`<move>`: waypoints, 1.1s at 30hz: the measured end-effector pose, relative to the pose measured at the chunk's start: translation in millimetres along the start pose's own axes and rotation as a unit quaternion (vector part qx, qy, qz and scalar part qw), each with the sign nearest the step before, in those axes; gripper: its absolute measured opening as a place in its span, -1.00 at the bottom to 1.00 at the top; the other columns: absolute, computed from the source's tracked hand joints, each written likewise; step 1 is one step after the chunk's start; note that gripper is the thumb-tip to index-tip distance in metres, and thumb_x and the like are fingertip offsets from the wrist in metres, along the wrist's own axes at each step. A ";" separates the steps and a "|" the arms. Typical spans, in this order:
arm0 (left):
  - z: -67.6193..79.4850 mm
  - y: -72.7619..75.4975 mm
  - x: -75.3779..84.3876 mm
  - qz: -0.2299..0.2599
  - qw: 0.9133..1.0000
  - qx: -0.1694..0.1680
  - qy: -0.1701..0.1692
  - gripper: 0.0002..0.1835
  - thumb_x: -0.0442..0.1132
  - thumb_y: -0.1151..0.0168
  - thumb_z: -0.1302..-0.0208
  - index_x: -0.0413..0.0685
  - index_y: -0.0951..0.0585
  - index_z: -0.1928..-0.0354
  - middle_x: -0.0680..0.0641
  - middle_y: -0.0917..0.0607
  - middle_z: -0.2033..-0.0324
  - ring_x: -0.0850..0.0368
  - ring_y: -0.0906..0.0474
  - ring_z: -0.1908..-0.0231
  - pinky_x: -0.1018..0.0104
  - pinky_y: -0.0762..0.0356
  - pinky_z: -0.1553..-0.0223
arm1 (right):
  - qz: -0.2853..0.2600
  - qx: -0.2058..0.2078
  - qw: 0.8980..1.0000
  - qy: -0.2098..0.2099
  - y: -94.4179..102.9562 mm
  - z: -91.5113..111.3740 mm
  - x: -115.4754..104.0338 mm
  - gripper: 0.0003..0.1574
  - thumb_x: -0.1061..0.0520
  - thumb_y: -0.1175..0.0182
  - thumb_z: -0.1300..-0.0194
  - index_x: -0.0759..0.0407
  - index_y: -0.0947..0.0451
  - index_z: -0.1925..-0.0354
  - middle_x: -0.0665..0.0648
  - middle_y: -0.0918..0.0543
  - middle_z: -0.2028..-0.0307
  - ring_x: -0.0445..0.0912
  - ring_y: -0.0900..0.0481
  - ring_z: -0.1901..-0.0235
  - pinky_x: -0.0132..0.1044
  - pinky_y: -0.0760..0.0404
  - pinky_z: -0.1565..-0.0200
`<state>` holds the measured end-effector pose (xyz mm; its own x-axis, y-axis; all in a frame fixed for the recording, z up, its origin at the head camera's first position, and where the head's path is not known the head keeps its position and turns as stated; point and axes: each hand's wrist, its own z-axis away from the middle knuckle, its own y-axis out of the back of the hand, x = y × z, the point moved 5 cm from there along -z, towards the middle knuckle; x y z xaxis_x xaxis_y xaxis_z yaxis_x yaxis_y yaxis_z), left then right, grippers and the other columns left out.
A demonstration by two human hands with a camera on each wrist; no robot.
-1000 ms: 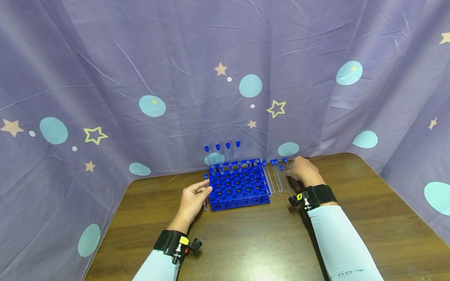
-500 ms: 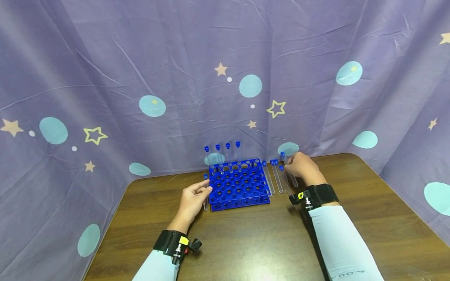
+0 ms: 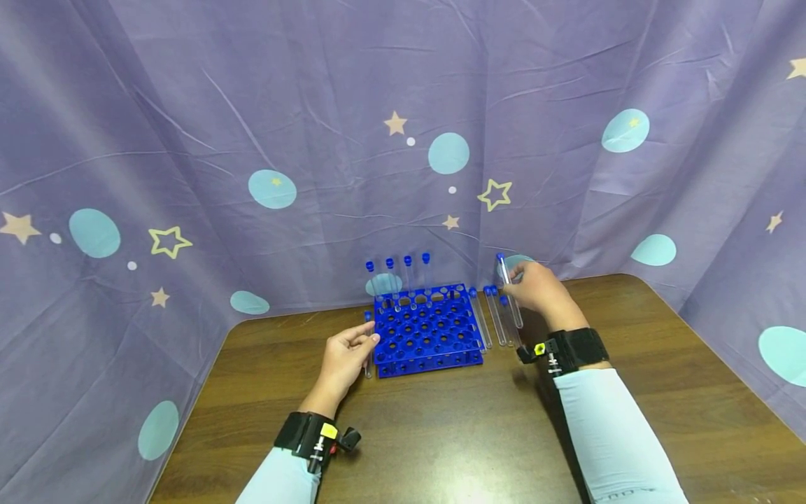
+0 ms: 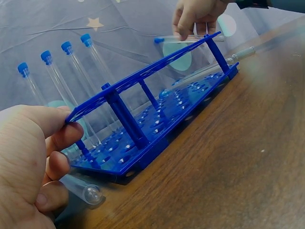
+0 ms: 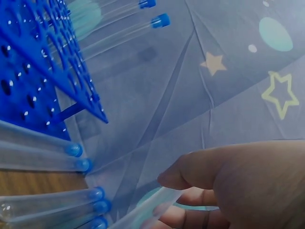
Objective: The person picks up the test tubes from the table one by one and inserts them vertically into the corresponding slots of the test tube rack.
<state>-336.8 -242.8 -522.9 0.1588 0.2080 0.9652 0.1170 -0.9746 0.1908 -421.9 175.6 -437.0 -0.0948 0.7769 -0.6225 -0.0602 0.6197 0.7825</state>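
A blue test tube rack (image 3: 434, 365) stands near the back of the table. My left hand (image 3: 343, 360) pinches its upper left corner between thumb and index finger, plainest in the left wrist view. Four-sided holes are not what it has; its plates carry rows of round ones. Several blue-capped test tubes (image 3: 408, 276) stand upright along its back row. Right of the rack, my right hand (image 3: 541, 290) pinches a capped test tube (image 3: 511, 304) above the table, cap up and tilted left. In the right wrist view only part of that tube (image 5: 157, 202) shows.
Several capped test tubes (image 3: 481, 323) lie on the table right of the rack. Another tube (image 4: 88, 191) lies along its left side, beneath my left hand. A purple patterned curtain (image 3: 340, 105) hangs close behind the wooden table (image 3: 441, 427).
My right hand has lifted the test tube off the table, up and slightly to the left, and it now stands steeper. My left hand and the rack have stayed put.
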 end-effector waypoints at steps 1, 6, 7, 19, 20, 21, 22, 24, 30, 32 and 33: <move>-0.2 0.1 -0.2 0.000 1.000 0.000 0.000 -0.61 -0.32 -0.51 -0.51 -0.26 -0.80 -0.30 -0.05 -0.82 0.40 0.27 -0.49 0.61 0.43 -0.51 0.50 | -0.002 0.003 1.000 0.002 1.0 0.6 -1.8 -0.47 -0.02 -0.35 -0.56 0.35 -0.62 -0.24 0.20 -0.88 0.31 -0.05 -0.84 0.40 -0.04 -0.75 0.14; -1.2 -0.1 -0.2 0.001 1.000 0.000 -0.005 -0.61 -0.33 -0.50 -0.51 -0.28 -0.79 -0.30 0.07 -0.79 0.44 0.30 -0.47 0.61 0.46 -0.48 0.52 | -0.017 0.029 0.999 0.018 5.8 3.7 -10.1 -0.50 0.01 -0.37 -0.56 0.34 -0.61 -0.23 0.30 -0.87 0.11 -0.01 -0.88 0.36 0.03 -0.79 0.07; -1.3 -0.2 -0.2 0.001 1.000 0.000 -0.005 -0.61 -0.34 -0.50 -0.51 -0.29 -0.79 -0.30 0.09 -0.78 0.44 0.30 -0.47 0.61 0.46 -0.48 0.52 | -0.019 0.034 0.999 0.022 6.7 4.4 -12.0 -0.50 0.01 -0.37 -0.55 0.33 -0.61 -0.23 0.30 -0.87 0.11 -0.01 -0.88 0.36 0.06 -0.78 0.04; -0.4 -0.1 1.4 0.001 1.000 0.001 -0.002 -0.61 -0.35 -0.49 -0.51 -0.30 -0.79 -0.30 0.08 -0.78 0.45 0.30 -0.47 0.61 0.45 -0.48 0.51 | -0.057 0.074 0.995 0.043 11.9 9.6 -26.4 -0.55 0.02 -0.32 -0.59 0.23 -0.57 -0.27 0.30 -0.86 0.04 0.12 -0.89 0.22 0.00 -0.77 0.09; -0.4 0.0 1.4 0.000 1.000 0.001 -0.002 -0.61 -0.35 -0.49 -0.51 -0.30 -0.79 -0.30 0.07 -0.78 0.45 0.30 -0.47 0.61 0.45 -0.48 0.51 | -0.055 0.077 0.995 0.043 12.3 9.8 -27.3 -0.54 0.00 -0.31 -0.60 0.23 -0.57 -0.28 0.32 -0.85 0.00 0.15 -0.88 0.17 0.04 -0.77 0.04; -0.4 0.1 1.3 -0.001 1.000 0.001 -0.001 -0.61 -0.35 -0.49 -0.52 -0.29 -0.79 -0.30 0.06 -0.78 0.45 0.29 -0.48 0.61 0.45 -0.48 0.51 | -0.054 0.082 0.994 0.044 12.4 10.0 -28.3 -0.53 -0.01 -0.32 -0.61 0.22 -0.57 -0.29 0.33 -0.85 -0.04 0.17 -0.88 0.12 0.08 -0.78 -0.01; -0.2 0.1 1.3 -0.003 1.000 0.001 -0.001 -0.61 -0.34 -0.50 -0.51 -0.29 -0.79 -0.31 0.05 -0.78 0.45 0.29 -0.48 0.61 0.45 -0.49 0.51 | -0.053 0.086 0.994 0.046 12.7 10.3 -29.2 -0.52 -0.02 -0.32 -0.62 0.22 -0.57 -0.30 0.35 -0.84 -0.07 0.20 -0.87 0.08 0.13 -0.78 -0.05; -0.2 0.2 0.9 -0.004 1.000 0.001 0.000 -0.61 -0.33 -0.50 -0.52 -0.29 -0.79 -0.31 0.04 -0.79 0.44 0.29 -0.48 0.61 0.44 -0.49 0.50 | -0.053 0.097 0.992 0.052 12.6 10.5 -30.8 -0.53 -0.02 -0.33 -0.63 0.22 -0.57 -0.30 0.37 -0.83 -0.11 0.25 -0.85 0.02 0.21 -0.76 -0.12; -0.3 -0.4 1.2 -0.001 1.000 -0.001 0.000 -0.60 -0.33 -0.51 -0.51 -0.30 -0.78 -0.31 0.03 -0.80 0.43 0.27 -0.48 0.61 0.44 -0.51 0.49 | -0.078 0.150 0.981 0.091 14.0 11.3 -35.3 -0.62 0.07 -0.36 -0.62 0.24 -0.59 -0.22 0.33 -0.84 -0.05 0.29 -0.86 -0.01 0.23 -0.76 -0.13; -0.3 -0.4 1.3 0.000 1.000 -0.001 0.001 -0.60 -0.33 -0.50 -0.51 -0.29 -0.79 -0.31 0.03 -0.80 0.43 0.27 -0.48 0.61 0.45 -0.51 0.49 | -0.088 0.166 0.977 0.102 14.5 12.0 -36.8 -0.64 0.08 -0.37 -0.61 0.25 -0.60 -0.20 0.32 -0.84 -0.02 0.28 -0.87 0.02 0.19 -0.78 -0.09; -0.1 -0.4 1.5 0.001 1.000 -0.001 0.001 -0.60 -0.33 -0.50 -0.51 -0.29 -0.79 -0.31 0.03 -0.80 0.43 0.27 -0.48 0.61 0.44 -0.51 0.49 | -0.094 0.172 0.975 0.105 14.4 12.2 -37.2 -0.64 0.08 -0.37 -0.61 0.25 -0.60 -0.19 0.31 -0.84 0.00 0.27 -0.87 0.04 0.17 -0.79 -0.06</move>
<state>-336.8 -242.2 -521.5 0.1563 0.2067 0.9658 0.1141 -0.9751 0.1903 -407.1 157.0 -402.8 -0.3183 0.6287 -0.7096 0.2375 0.7775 0.5823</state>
